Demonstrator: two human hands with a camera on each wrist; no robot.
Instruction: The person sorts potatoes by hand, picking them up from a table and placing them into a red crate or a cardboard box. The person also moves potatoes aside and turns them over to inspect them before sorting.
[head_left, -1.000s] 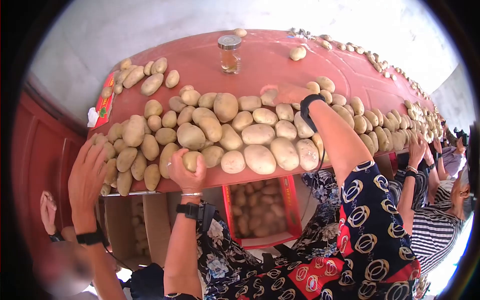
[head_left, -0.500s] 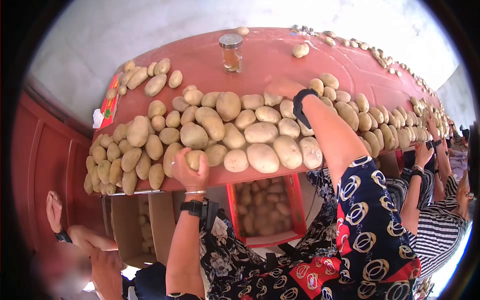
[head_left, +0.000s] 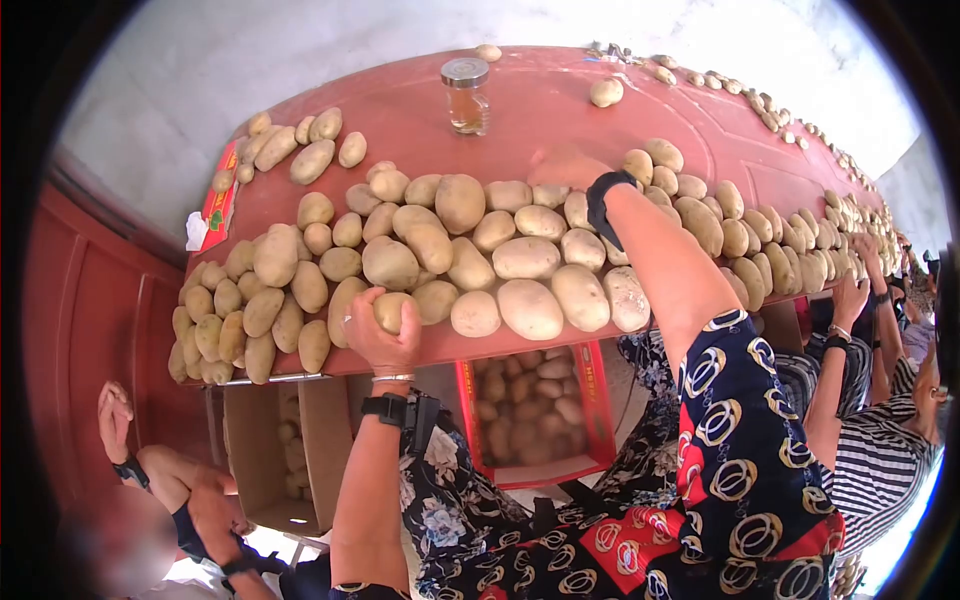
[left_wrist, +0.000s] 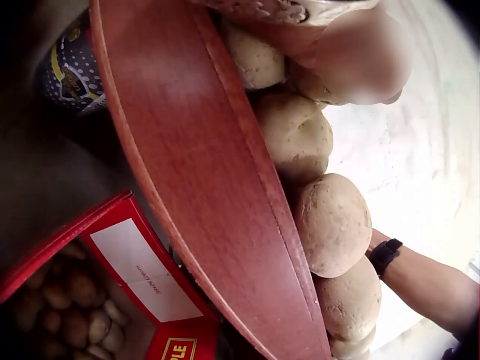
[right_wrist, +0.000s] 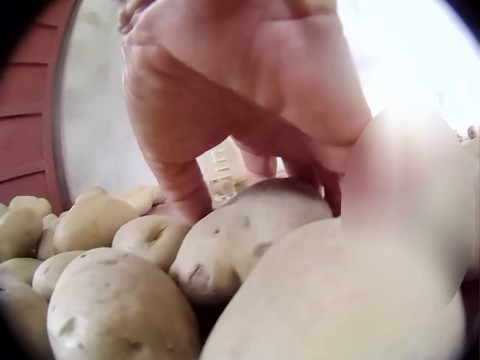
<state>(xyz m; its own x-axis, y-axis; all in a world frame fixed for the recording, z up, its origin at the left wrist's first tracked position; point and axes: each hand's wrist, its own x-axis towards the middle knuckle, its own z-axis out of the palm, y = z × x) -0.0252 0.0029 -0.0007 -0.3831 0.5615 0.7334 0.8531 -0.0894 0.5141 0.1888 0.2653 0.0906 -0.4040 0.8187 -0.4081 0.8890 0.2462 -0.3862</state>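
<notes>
At the table's front edge my left hand (head_left: 382,335) grips a small potato (head_left: 391,312) among the others. In the left wrist view that hand (left_wrist: 300,41) is partly visible at the top, above several potatoes (left_wrist: 334,225). My right hand (head_left: 572,168) reaches over to the back of the potato rows. The right wrist view shows the right hand (right_wrist: 247,82) with its fingers bent down around a potato (right_wrist: 251,225), its fingertips partly hidden behind it. Rows of potatoes (head_left: 527,258) lie along the front of the red table (head_left: 400,110).
A lidded glass jar (head_left: 466,97) stands towards the back. Smaller potatoes (head_left: 312,161) lie back left beside a red box piece (head_left: 218,205). Below the edge are a red box (head_left: 465,420) and a cardboard box (head_left: 325,430), both holding potatoes. Other people sit at both sides.
Another person's hand at the left has withdrawn from the potatoes. The potato at my right hand has come down against the back row. My left hand keeps its grip.
</notes>
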